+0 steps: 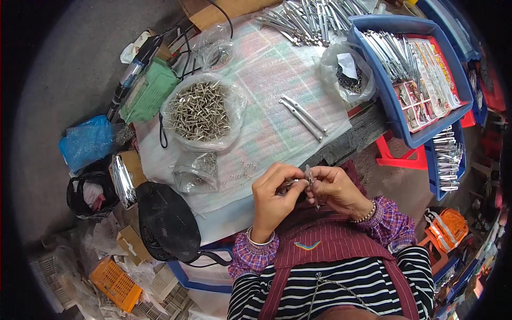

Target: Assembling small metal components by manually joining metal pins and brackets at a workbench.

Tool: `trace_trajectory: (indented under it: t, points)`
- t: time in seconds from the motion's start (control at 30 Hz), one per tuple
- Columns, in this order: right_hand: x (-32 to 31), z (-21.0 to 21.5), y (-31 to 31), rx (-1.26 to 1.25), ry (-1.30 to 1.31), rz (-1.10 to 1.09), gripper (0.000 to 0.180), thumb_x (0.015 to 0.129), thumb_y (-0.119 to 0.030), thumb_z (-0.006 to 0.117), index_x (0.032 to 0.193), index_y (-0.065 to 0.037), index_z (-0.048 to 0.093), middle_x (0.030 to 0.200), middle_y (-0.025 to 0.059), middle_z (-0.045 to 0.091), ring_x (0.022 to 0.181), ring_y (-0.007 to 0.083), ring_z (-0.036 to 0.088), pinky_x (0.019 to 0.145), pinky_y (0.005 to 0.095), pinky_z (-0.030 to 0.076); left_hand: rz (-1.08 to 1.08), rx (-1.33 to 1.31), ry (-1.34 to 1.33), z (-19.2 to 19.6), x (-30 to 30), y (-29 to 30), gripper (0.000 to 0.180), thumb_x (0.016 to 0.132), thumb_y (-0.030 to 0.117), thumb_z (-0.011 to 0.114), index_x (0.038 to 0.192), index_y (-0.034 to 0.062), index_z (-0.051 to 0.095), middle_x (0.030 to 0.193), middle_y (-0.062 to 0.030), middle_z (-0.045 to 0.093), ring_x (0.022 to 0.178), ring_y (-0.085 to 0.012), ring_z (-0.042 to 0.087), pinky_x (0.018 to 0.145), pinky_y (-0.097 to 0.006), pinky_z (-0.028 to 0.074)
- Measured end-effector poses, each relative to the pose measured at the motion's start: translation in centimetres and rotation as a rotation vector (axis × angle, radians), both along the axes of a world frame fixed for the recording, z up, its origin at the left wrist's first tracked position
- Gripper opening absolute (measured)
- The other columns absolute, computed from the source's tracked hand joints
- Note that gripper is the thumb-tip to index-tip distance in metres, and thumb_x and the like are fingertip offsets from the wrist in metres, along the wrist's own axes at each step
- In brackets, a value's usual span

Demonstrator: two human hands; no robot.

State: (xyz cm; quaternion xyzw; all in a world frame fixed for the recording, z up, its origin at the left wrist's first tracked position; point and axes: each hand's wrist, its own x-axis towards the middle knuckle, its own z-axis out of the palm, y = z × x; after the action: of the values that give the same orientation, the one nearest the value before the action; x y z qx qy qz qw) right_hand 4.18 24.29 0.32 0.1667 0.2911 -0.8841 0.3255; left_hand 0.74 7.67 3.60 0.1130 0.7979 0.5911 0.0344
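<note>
My left hand (271, 196) and my right hand (338, 190) meet over the near edge of the table, fingertips almost touching. A slim metal bar (309, 175), seen nearly end-on, is pinched in my right fingers. The left thumb and fingers close on a small shiny piece (290, 184) beside it, whose kind the fingers hide. Ahead of my hands lie a few tiny metal bits (242, 172). Two slender silver bars (304, 113) with rounded ends rest side by side on the table. To the left, a plastic-lined container holds a heap of screws (199, 113).
A blue tray (381, 96) of metal bars stands at the right, above a red stool (392, 154). Bars are heaped (314, 21) at the far edge. Bags of small parts (194, 172) and dark pieces (349, 80) sit nearby. A black mesh bag (166, 221) hangs at the left edge.
</note>
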Motion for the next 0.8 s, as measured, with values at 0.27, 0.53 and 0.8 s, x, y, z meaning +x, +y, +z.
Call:
trace_trajectory:
  t: [0.27,0.53,0.8]
  points:
    - [-0.2,0.4,0.3,0.124,0.03,0.02,0.02,0.088,-0.014,0.059,0.104,-0.004,0.052,0.082,0.0016,0.056,0.071,0.0098,0.054,0.066,0.0234,0.046,0.069,0.229,-0.145,0.7,0.8,-0.8,0.012,0.075,-0.003,0.066,0.086,-0.0037,0.061,0.089,-0.0095,0.059,0.075,-0.0121,0.055,0.065,-0.022,0.043]
    - [0.0,0.0,0.5,-0.023,0.034,-0.025,0.023,0.088,-0.017,0.059,0.105,-0.005,0.051,0.083,0.0014,0.055,0.073,0.0093,0.054,0.065,0.0242,0.046,0.047,0.099,-0.02,1.4,1.0,0.1,0.015,0.076,0.001,0.068,0.089,-0.0028,0.064,0.088,-0.0085,0.061,0.074,-0.013,0.054,0.064,-0.023,0.043]
    - [-0.4,-0.5,0.6,-0.323,-0.059,-0.046,0.029,0.085,-0.018,0.063,0.106,-0.003,0.049,0.079,0.0016,0.052,0.075,0.0114,0.051,0.07,0.0296,0.045,0.028,0.127,-0.023,0.8,1.1,0.1,0.016,0.076,0.0,0.068,0.091,-0.0024,0.064,0.089,-0.0102,0.064,0.078,-0.0142,0.058,0.065,-0.022,0.044]
